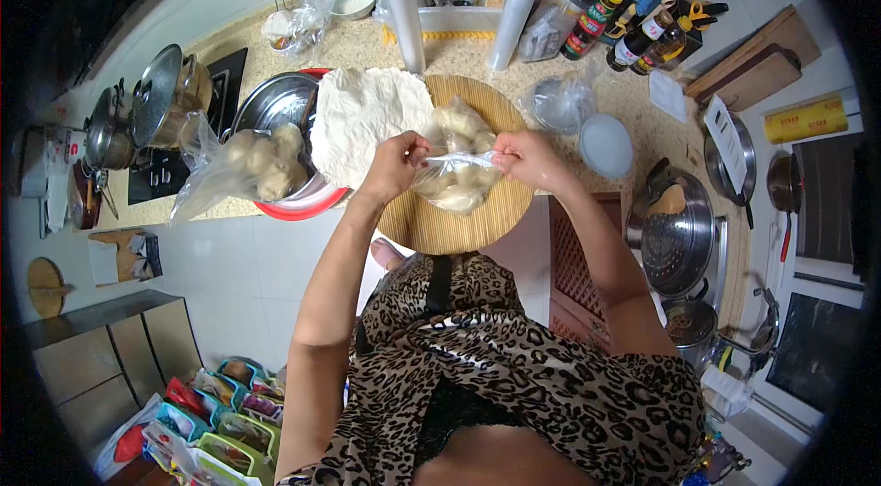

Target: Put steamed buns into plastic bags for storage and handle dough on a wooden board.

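Before me a clear plastic bag (458, 186) holds several pale rounded lumps, perhaps dough or buns, over a round slatted board (440, 231). My left hand (402, 159) pinches the bag's film on one side, and my right hand (526, 159) pinches it on the other; the film is stretched between them. More pale lumps show just beyond my fingers, in film too. A crinkled white cloth (372, 118) lies left of the board. Farther left, a second bag of lumps (265, 159) rests on a steel basin (275, 100) with a red-rimmed basin under it.
Two film rolls (402, 18) (516, 18) stand at the back. Sauce bottles (595, 21) stand back right, and a pale round lid (606, 145) lies right of the board. Lidded pots (168, 93) are at the left, a steel colander (678, 238) at the right.
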A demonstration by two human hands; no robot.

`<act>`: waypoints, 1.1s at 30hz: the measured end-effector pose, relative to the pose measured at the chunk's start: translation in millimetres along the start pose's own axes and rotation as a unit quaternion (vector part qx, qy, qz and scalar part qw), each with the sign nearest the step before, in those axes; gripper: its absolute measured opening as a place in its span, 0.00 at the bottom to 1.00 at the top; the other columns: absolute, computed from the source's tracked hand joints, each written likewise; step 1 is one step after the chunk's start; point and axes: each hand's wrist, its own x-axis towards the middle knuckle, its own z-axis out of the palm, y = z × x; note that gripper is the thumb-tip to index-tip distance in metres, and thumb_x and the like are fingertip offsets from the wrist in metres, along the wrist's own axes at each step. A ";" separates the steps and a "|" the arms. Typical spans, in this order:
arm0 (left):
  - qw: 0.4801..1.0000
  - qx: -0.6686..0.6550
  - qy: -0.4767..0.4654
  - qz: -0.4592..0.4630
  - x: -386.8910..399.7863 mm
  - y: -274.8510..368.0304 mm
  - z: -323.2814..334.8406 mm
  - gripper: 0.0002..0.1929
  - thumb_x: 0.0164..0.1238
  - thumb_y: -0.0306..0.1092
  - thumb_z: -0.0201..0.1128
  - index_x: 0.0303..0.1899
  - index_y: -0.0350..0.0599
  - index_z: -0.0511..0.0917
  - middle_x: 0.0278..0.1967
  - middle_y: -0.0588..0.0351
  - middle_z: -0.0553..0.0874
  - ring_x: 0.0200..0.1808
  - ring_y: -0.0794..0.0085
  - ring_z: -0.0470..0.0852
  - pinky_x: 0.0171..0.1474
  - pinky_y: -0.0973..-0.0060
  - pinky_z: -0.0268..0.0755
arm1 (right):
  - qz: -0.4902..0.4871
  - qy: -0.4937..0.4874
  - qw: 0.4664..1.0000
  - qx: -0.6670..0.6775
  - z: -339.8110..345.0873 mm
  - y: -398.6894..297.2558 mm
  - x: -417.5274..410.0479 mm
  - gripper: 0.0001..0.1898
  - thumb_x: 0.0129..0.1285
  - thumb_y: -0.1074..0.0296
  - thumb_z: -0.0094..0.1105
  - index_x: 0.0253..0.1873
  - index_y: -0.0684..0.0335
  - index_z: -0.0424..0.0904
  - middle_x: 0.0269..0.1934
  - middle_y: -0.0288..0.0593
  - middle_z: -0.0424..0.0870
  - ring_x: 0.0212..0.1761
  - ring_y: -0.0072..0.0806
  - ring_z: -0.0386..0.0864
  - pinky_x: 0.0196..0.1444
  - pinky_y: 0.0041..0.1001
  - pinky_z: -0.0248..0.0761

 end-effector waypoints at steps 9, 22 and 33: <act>0.997 0.071 -0.030 0.010 -16.7 18.4 4.1 0.11 0.69 0.33 0.62 0.32 0.34 0.80 0.21 0.54 0.80 0.24 0.77 0.74 0.30 0.75 0.69 | -0.033 -0.008 0.910 0.414 30.2 -19.0 18.5 0.12 0.70 0.68 0.53 0.50 0.70 0.78 0.40 0.38 0.84 0.36 0.17 0.76 0.41 0.20 0.72; 0.968 0.039 0.080 0.233 -21.5 55.1 23.0 0.08 0.62 0.25 0.66 0.40 0.37 0.77 0.36 0.53 0.80 0.30 0.73 0.79 0.34 0.77 0.71 | -0.151 0.103 0.966 0.182 62.5 -23.6 25.2 0.09 0.62 0.79 0.57 0.46 0.69 0.80 0.38 0.42 0.84 0.39 0.26 0.81 0.47 0.23 0.74; 0.981 -0.188 0.052 0.012 1.5 17.8 18.4 0.04 0.68 0.23 0.59 0.35 0.32 0.77 0.24 0.58 0.81 0.24 0.80 0.78 0.31 0.82 0.73 | -0.119 0.162 0.948 0.246 57.6 -21.8 21.6 0.03 0.64 0.77 0.57 0.40 0.70 0.79 0.34 0.41 0.84 0.38 0.20 0.80 0.44 0.22 0.74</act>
